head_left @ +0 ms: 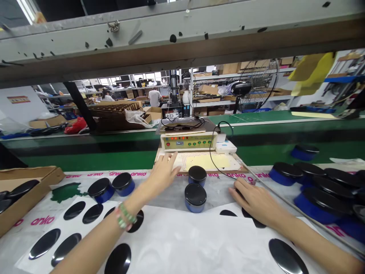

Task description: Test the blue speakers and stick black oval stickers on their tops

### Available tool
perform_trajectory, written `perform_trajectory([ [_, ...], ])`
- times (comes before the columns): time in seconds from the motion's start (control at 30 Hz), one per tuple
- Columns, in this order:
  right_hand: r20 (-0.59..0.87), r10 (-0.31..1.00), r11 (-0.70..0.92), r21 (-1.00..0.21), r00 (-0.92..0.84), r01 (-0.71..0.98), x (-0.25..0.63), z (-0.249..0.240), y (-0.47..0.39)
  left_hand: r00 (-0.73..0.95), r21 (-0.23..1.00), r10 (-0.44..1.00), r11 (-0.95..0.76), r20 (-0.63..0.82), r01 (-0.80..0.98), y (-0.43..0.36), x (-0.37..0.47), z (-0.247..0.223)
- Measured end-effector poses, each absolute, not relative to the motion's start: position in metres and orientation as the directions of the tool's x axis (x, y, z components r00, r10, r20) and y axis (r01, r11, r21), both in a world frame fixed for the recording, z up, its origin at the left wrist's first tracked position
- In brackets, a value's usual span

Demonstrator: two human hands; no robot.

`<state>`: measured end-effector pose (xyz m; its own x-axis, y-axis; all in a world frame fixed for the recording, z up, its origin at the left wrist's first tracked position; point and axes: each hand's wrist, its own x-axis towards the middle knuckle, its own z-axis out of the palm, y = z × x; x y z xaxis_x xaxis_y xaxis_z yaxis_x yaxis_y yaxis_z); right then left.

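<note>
1. Belt [128, 153], green and wide, crosses our view beyond the worktop.
2. We have the worktop [219, 190] under a printed pale covering, with a large white sheet [185, 241] over its near part, between our forearms.
3. At the left edge we see a cardboard tray [51, 185] with black-topped pieces in it.
4. Straight ahead of us sits a cream control box [188, 142], its small red lights lit, with a perforated board [209, 161] in front of it.
5. Our left hand [162, 173] reaches to the left part of that board, palm down; its fingers are open and spread, the thumb standing apart, and we see nothing in them. We cannot tell whether they touch the board.
6. Our right hand [253, 198] lies low over the covering, fingers loosely extended, thumb apart, with nothing visible in them. A black disc [258, 222] shows partly beneath this hand.
7. Two blue tins with glossy black tops stand upright between our hands. The near tin [195, 197] is closer to us than our left fingertips and to their right; the far tin [197, 175] stands just behind it, at the board's front edge. Both are apart from our fingers on either side.
8. Smallest, a green beaded bracelet [125, 216] circles our left wrist.
</note>
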<state>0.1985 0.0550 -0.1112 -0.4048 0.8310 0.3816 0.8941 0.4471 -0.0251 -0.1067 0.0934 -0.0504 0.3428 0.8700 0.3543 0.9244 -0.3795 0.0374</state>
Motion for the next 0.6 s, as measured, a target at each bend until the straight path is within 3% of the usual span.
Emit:
perform_trajectory([
  [0.17,0.411,0.874,0.338,-0.134,-0.258,0.931,0.210,-0.114,0.056,0.290,0.068,0.869,-0.344,0.400,0.937,0.143,-0.067,-0.069],
  [0.37,0.360,0.889,0.376,-0.223,-0.283,0.899,0.221,-0.112,0.056,0.230,0.039,0.879,-0.270,0.418,0.962,0.150,-0.065,-0.098],
  [0.6,0.307,0.925,0.278,-0.143,-0.225,0.950,0.214,-0.107,0.055,0.153,0.148,0.888,-0.237,0.434,0.960,0.160,-0.071,-0.092],
])
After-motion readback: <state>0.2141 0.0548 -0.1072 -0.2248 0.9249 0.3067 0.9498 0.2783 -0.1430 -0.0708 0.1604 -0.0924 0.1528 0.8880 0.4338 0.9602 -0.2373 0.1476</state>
